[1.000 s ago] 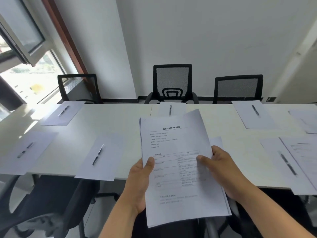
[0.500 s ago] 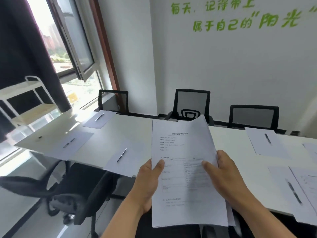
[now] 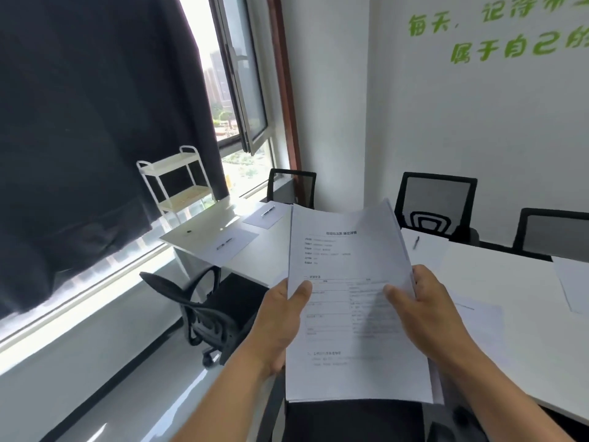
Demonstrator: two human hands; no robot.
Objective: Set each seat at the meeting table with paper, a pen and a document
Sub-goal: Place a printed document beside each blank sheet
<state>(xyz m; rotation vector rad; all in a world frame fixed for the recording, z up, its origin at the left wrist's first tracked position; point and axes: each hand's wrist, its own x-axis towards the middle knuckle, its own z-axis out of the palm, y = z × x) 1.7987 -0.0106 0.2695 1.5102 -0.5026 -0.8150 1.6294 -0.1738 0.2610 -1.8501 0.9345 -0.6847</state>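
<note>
You hold the stack of printed documents (image 3: 350, 301) upright before you, above the near edge of the white meeting table (image 3: 497, 282). Your left hand (image 3: 280, 327) grips its left edge, thumb across the top page. Your right hand (image 3: 427, 311) grips the right edge, thumb on the page, fingers curled behind. Both forearms reach forward.

A stack of documents (image 3: 350, 301) is held between the left hand (image 3: 280, 323) and right hand (image 3: 424, 314) before the tabletop (image 3: 497, 282), whose far-left corner bears two sheets, each under a pen (image 3: 267, 211), chairs (image 3: 435, 204) behind its far edge.
</note>
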